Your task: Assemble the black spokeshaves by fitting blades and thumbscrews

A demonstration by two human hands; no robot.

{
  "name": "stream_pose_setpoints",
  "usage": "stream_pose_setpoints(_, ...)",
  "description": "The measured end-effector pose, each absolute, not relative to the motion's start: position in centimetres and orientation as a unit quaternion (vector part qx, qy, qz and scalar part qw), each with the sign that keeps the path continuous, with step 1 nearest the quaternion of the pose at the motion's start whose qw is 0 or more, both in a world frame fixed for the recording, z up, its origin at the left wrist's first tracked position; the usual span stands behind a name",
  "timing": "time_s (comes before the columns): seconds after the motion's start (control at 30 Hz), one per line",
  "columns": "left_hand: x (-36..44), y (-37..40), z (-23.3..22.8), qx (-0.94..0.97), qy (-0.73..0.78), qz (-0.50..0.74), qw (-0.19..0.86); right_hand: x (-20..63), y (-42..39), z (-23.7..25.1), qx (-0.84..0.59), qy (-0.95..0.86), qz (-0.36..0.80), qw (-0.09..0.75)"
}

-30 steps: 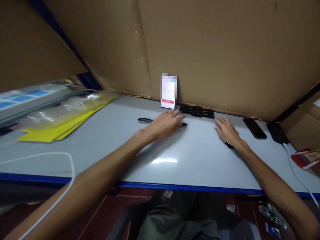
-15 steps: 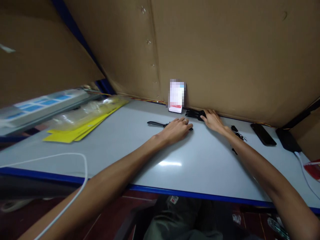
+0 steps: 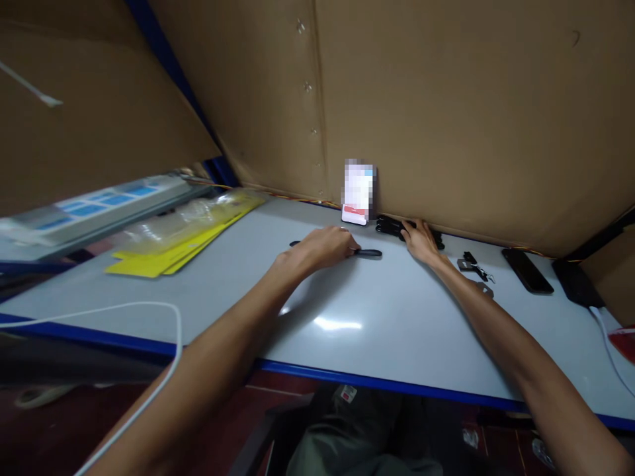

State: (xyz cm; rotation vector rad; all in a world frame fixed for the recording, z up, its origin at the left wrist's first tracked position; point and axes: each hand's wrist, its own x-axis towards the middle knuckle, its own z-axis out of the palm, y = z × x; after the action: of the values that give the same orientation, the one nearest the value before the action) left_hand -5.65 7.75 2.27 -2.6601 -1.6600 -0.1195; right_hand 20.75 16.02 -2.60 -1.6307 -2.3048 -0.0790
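My left hand (image 3: 322, 248) lies over a long thin black strap (image 3: 370, 252) on the grey table (image 3: 347, 317), fingers curled around its middle; the strap's ends stick out on both sides. My right hand (image 3: 421, 239) reaches to the back wall and rests on a bundle of black straps (image 3: 389, 226) beside a small white card with a red band (image 3: 358, 193). Whether the right fingers grip the bundle is unclear. A small black buckle piece with metal bits (image 3: 471, 264) lies just right of my right wrist.
Yellow sheets in clear bags (image 3: 173, 241) lie at the left, by a long white and blue box (image 3: 94, 211). A black phone (image 3: 526, 270) and a black charger (image 3: 575, 283) sit at the right. A white cable (image 3: 149, 311) loops over the front left edge. Cardboard walls surround the table.
My right hand moved from the table's right side to the strap bundle at the back wall, uncovering the small buckle piece. My left hand curled its fingers around the single strap.
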Motion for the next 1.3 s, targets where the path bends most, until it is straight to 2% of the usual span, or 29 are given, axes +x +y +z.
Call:
stream_pose_setpoints(0.3, -6.6, 7.4, 4.0, -0.805, -0.592, 0.028, -0.03, 22.2, 13.0, -2.7, -0.556, -0.814, -0.027, 0.168)
stream_pose_setpoints(0.77, -9.6, 9.8, 1.8, -0.764, -0.645, -0.009, 0.027, 23.1, 9.0, -2.8, -0.503, -0.841, -0.022, 0.198)
stream_pose_setpoints(0.9, -7.5, 9.0, 2.2, -0.791, -0.604, -0.074, 0.058, 24.8, 9.1, -0.9, -0.5, -0.828, -0.034, 0.25)
stream_pose_setpoints(1.07, -2.4, 7.3, 1.7, -0.857, -0.492, -0.138, 0.058, 30.9, 9.2, 2.7, -0.54, -0.775, -0.062, 0.323)
stream_pose_setpoints(1.3, 0.8, 6.1, -0.5, -0.918, -0.364, -0.153, 0.033, 37.9, 8.1, 2.8, -0.635, -0.693, -0.095, 0.328)
